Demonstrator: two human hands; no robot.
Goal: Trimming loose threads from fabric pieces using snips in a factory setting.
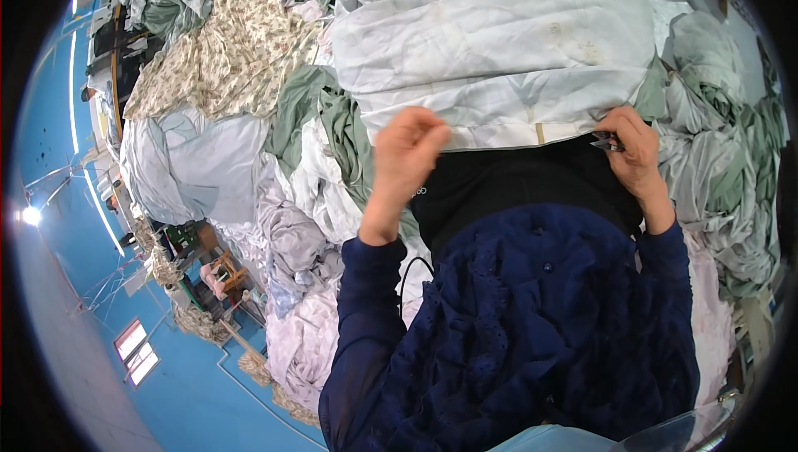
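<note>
A pale grey-white sheet of cloth (499, 44) with faint stains lies spread in front of me, its near edge along my waist. A narrow tan strip (539, 133) crosses its hem. My left hand (409, 153) is raised at the left end of this edge, slightly blurred, with fingers curled into a pinch; what they hold, if anything, does not show. At the right end, my right hand (633, 151) is closed around small dark thread snips (608, 143), its fingertips at the cloth's edge.
Heaped cloth surrounds me: a floral-print pile (229, 44), green cloth (320, 111) and pale bundles (199, 165) at left, more grey and green cloth (706, 144) at right. A wooden chair (226, 273) stands farther left, near a blue wall (195, 385).
</note>
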